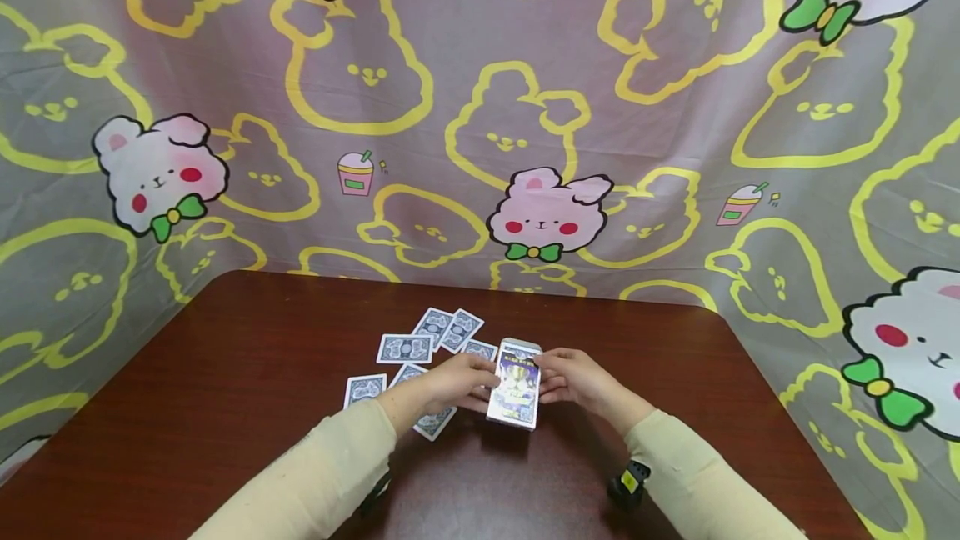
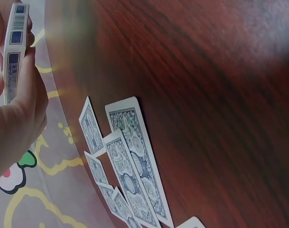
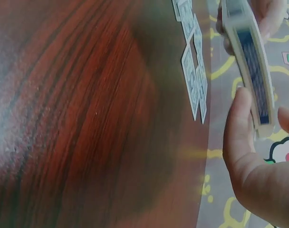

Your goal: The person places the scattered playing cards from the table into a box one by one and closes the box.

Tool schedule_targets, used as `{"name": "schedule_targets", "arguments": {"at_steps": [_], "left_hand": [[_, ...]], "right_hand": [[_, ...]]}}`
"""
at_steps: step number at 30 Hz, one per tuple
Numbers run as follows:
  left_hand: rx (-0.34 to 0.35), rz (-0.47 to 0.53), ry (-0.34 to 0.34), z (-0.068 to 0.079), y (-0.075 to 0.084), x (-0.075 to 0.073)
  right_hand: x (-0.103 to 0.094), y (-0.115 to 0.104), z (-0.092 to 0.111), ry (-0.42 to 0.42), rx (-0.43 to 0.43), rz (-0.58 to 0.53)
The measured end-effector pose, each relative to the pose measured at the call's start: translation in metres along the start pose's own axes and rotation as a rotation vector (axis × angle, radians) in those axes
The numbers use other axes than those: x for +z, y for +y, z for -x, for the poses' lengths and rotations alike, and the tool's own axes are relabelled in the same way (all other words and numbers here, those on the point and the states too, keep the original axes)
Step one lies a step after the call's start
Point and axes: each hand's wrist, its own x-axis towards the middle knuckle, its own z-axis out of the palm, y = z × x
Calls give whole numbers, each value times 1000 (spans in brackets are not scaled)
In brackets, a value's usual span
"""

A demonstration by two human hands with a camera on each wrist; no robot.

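A playing-card box [image 1: 516,390] with a gold trophy on a purple front is held up above the table, between both hands. My left hand [image 1: 459,382] grips its left side, thumb on the front and fingers behind. The right hand [image 1: 576,380] holds the box's right edge near the top. In the left wrist view the narrow side of the box [image 2: 14,61] shows within the left fingers. The right wrist view has the box [image 3: 251,71] edge-on, between the thumb and fingers of the right hand [image 3: 258,166]. Its contents are hidden.
Several cards lie with patterned blue-grey backs up, left of and behind the box, including a sideways card [image 1: 405,349] and an overlapping card [image 1: 461,330]. The left forearm covers part of the nearer ones. A printed cloth [image 1: 420,140] hangs behind the brown table [image 1: 262,357].
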Motion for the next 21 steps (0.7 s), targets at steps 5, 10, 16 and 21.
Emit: {"name": "schedule_targets", "arguments": {"at_steps": [5,10,16,21], "left_hand": [[-6,65,46,0,0,4],[-15,41,90,-1,0,6],[-26,18,97,-1,-1,6],[-14,12,93,-1,-4,6]], "right_hand": [[4,-1,3,-6,11,66],[9,-2,4,61,-46,177],[18,-6,7,203,-77,402],[29,-9,13,243,-146,689]]}}
